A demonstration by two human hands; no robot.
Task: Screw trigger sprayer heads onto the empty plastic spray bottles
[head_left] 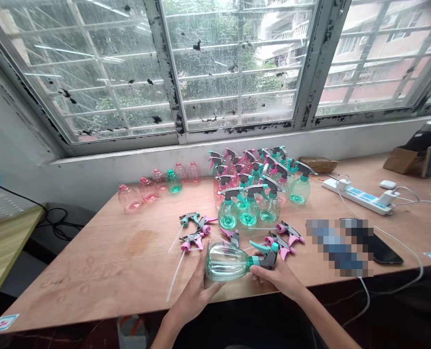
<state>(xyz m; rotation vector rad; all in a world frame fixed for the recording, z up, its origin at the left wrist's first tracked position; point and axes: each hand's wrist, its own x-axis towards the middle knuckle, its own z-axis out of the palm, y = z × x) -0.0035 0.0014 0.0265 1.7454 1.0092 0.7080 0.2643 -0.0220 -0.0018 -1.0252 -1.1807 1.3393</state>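
A clear green spray bottle [227,262] lies sideways in the air above the table's front edge, its base to the left. My left hand [200,286] is wrapped round the bottle's body near the base. At the neck, my right hand [273,276] grips the grey and teal spray head [267,259], which sits on the bottle's mouth. Just beyond my hands lie loose trigger heads, among them a pink one [192,241] with its straw, a teal one [189,219] and another pink one [290,231] on the right.
Capped spray bottles [248,213] stand in a cluster at the back middle. Headless bottles, mostly pink [130,198] with one green [174,182], line the back left. To the right are a power strip [359,195], a black phone [386,249] and white cables on the wooden table [102,257].
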